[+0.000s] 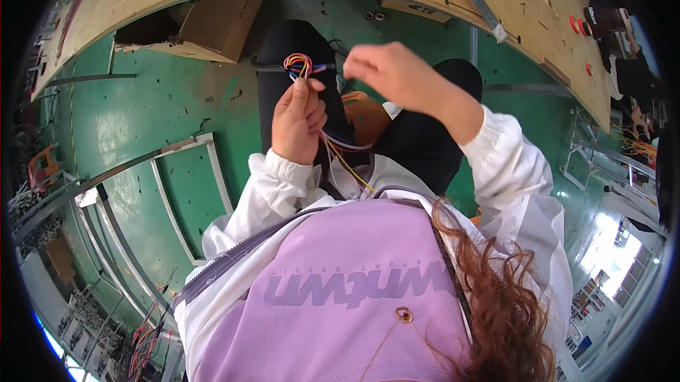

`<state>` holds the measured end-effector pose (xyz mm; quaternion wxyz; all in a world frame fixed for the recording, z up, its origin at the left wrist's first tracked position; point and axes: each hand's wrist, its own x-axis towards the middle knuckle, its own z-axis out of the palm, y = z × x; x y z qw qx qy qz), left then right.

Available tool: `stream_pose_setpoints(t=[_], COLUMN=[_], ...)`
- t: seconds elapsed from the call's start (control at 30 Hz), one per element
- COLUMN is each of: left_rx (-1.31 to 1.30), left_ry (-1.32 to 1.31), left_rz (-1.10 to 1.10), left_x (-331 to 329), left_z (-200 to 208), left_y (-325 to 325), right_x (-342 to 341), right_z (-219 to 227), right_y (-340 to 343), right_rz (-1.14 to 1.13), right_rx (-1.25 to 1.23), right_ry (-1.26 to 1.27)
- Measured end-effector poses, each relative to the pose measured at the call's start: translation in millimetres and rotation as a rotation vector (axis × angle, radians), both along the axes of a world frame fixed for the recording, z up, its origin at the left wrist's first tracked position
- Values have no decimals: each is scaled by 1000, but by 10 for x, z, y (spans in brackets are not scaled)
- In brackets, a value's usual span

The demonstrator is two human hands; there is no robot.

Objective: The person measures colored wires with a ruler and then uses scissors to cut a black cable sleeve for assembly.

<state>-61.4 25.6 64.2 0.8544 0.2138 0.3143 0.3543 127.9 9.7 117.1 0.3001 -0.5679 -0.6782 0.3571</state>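
Hair, hands apart, left pinching wires

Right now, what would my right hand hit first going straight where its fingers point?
Your right hand would probably meet the dark cable section beside the looped coloured wires; depth is unclear.

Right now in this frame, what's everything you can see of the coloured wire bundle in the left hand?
The wire bundle is made of thin, plastic-looking strands in red, yellow, white and blue, curled into a loop at the top. The left hand pinches it below the loop, over the black trouser leg; whether they touch is unclear. Dark, sleeve-like lengths stick out on both sides. Pale, purplish and yellow strands trail below the hand toward the lap.
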Motion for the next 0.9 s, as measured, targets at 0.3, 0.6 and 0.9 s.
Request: stream_pose_setpoints(t=[0.3, 0.6, 0.9], left_rx=[-74, -182, -144], left_ry=[103, -1, 97], left_rz=[149, 93, 176], left_x=[185, 77, 184], left_z=[7, -63, -87], left_y=[-108, 19, 117], right_x=[-370, -224, 302], right_z=[-98, -219, -302], right_y=[-650, -899, -1172], right_rz=[171, 34, -145], right_rx=[-109, -225, -581], right_ry=[-327, -193, 423])
